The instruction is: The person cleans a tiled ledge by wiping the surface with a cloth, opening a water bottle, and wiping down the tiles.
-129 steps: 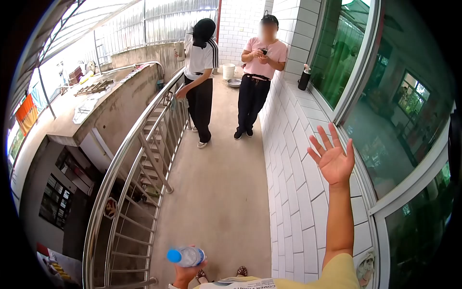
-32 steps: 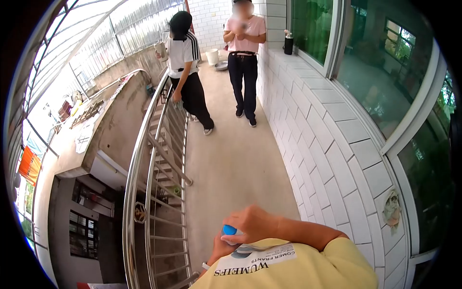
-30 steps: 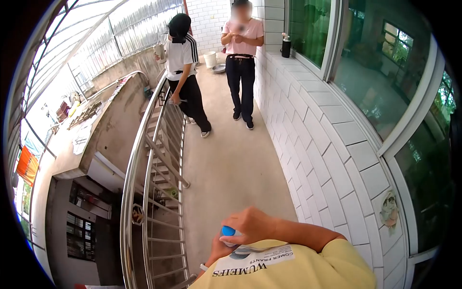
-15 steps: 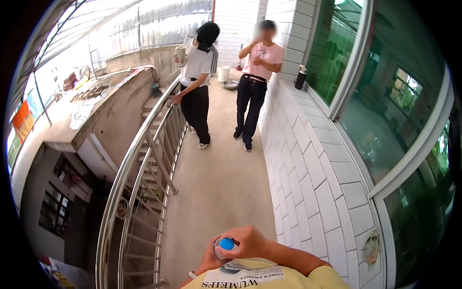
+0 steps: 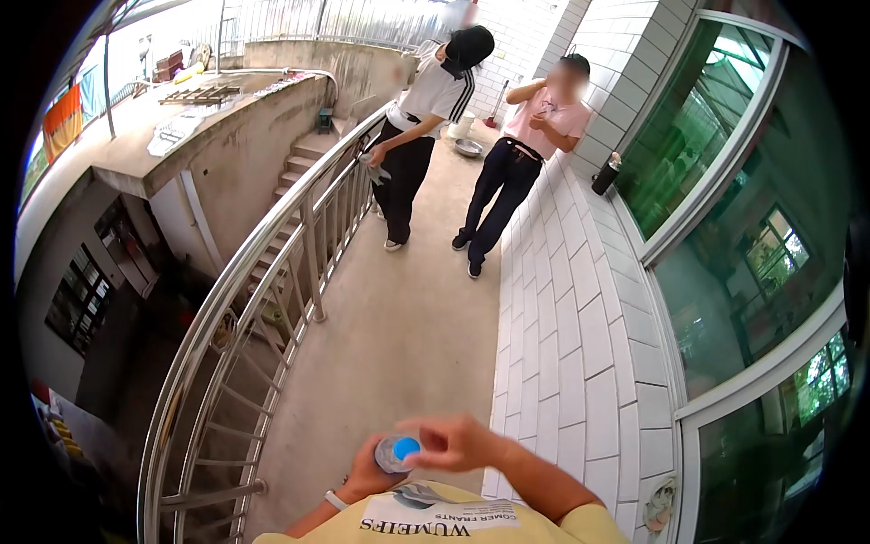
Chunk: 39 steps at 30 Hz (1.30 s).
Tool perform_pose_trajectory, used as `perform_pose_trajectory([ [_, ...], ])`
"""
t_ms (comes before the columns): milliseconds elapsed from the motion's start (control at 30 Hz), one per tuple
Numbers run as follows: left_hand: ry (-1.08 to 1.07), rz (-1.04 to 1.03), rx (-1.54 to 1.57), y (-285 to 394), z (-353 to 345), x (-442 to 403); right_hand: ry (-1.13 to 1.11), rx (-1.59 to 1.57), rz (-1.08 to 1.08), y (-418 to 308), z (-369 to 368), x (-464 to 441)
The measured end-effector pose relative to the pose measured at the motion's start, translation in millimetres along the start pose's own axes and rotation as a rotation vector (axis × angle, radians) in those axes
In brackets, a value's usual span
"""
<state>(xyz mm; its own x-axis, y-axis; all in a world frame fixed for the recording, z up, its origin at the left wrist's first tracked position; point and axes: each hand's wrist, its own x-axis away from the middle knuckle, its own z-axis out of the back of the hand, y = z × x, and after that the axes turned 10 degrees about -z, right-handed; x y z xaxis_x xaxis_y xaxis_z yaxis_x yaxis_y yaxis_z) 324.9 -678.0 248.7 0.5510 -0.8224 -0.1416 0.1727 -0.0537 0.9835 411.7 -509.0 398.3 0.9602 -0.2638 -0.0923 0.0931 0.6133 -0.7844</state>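
Observation:
My left hand is wrapped around a clear plastic bottle with a blue cap, held upright in front of my yellow shirt. Just right of the cap is my right hand, its thumb and forefinger apart at the cap's edge. Whether the thumb touches the cap I cannot tell. The cap sits on the bottle's top, and most of the bottle's body is hidden beneath it and by my left fingers.
A metal railing runs along the left, above a lower yard. White tiled wall and green windows stand on the right. Ahead are a person in a white top and one in pink. A black flask stands on the ledge.
My right fingers have spread from around the cap, and the hand has shifted slightly right. The bottle stays in my left hand. The view has turned, and the person in white leans further over.

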Motion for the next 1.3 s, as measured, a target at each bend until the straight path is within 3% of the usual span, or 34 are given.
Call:
perform_pose_trajectory([
  [33,0.026,-0.038,-0.034,0,6,2,-0.164,-0.083,-0.088,11,11,-12],
  [67,0.025,-0.028,-0.023,-2,12,6,-0.15,-0.071,-0.148,32,20,-30],
  [100,0.033,-0.002,-0.043,-6,19,8,-0.162,-0.204,-0.411,16,44,-54],
  [233,0.098,-0.026,-0.073,-16,40,15,0.348,-0.391,-0.614,82,140,-107],
  [367,0.103,0.028,-0.096,-36,58,28,0.947,-0.577,-0.509,74,229,-72],
  [500,0.131,0.037,-0.04,-45,75,27,1.046,-0.561,-0.529,47,237,-44],
  [733,0.04,-0.045,-0.153,-71,85,11,0.971,-0.625,-0.535,61,197,-31],
  [967,-0.042,0.0,-0.127,-58,91,11,0.609,-0.655,-0.633,78,55,3],
  [1033,-0.052,-0.022,-0.139,-38,90,9,0.676,-0.883,-0.696,68,6,-1],
  [1100,-0.057,-0.04,-0.157,-23,88,6,0.57,-1.01,-0.73,47,-30,-10],
  [1200,-0.075,-0.074,-0.168,-22,87,8,0.353,-0.892,-0.63,9,-64,-17],
  [1267,-0.065,-0.089,-0.164,-30,83,8,0.097,-0.543,-0.314,-6,-74,-19],
  [1300,-0.052,-0.063,-0.102,-35,81,9,0.081,-0.544,-0.31,-14,-74,-18],
])
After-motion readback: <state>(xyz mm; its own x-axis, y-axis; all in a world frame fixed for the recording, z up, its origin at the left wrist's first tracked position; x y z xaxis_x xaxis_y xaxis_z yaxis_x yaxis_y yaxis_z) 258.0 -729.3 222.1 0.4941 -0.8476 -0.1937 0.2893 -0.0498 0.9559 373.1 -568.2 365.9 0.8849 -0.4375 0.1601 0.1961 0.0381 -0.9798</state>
